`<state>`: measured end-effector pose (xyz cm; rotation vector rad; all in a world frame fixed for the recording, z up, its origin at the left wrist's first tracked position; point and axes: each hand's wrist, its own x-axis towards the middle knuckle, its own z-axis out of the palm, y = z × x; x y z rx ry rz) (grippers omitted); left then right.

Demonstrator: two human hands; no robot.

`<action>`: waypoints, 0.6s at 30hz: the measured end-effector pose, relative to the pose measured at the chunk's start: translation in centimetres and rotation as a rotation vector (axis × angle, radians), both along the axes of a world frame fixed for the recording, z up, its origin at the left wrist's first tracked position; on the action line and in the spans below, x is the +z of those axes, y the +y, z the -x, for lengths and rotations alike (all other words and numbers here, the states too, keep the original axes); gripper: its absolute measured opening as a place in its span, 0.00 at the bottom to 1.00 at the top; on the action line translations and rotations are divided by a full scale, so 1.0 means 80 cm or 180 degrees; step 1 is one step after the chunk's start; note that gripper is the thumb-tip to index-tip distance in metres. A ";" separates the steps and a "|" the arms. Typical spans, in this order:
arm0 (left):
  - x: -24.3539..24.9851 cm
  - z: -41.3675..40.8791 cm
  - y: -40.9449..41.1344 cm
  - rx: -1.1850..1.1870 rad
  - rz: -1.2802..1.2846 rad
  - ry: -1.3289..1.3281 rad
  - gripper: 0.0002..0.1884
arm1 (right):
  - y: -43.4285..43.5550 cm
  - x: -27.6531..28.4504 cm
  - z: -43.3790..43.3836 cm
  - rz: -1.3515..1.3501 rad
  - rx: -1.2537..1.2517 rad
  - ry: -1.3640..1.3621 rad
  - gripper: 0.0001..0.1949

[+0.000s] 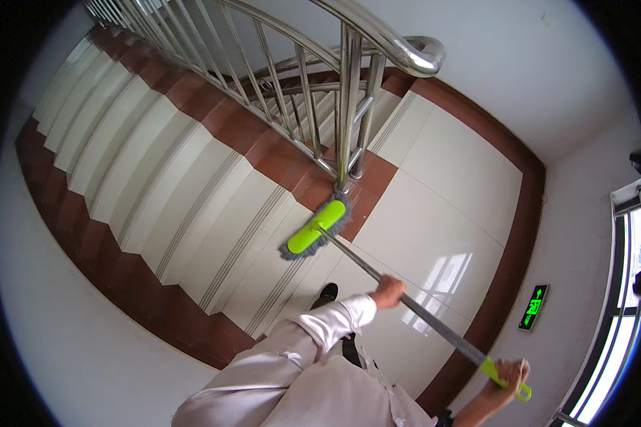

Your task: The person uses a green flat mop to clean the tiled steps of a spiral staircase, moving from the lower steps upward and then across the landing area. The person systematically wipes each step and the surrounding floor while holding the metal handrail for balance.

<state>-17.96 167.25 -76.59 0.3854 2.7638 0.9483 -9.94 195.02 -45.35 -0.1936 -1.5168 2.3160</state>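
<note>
My left hand (390,291) grips the metal pole (432,322) of a dust mop around its middle. Farther up the pole, my right hand (507,377) is closed around the green plastic handle grip (491,369). The mop's green head (317,227), fringed with grey fibres, lies aslant over the pale tiles and the reddish-brown border at the edge of the staircase. Its upper end meets the foot of the stainless steel railing post (345,123). A black shoe (329,291) shows just beyond my left sleeve.
Pale steps (192,197) with grooved edges run off to the left, bordered by brown tiles. The curved steel handrail (406,53) juts over the tiled landing (448,187). A lit green exit sign (533,308) sits low on the right wall, near a barred window (614,341).
</note>
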 end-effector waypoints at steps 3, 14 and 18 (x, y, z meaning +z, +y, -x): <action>0.033 -0.025 0.043 -0.0412 -0.0492 -0.0173 0.03 | 0.019 0.044 -0.039 -0.0571 -0.1283 -0.0304 0.09; 0.026 0.004 -0.049 0.0382 -0.0014 0.0375 0.05 | -0.052 0.011 0.010 0.0107 0.0168 -0.0001 0.07; 0.009 0.000 -0.070 0.0718 -0.0081 0.0539 0.08 | -0.111 -0.006 0.015 0.0224 -0.0014 -0.0463 0.06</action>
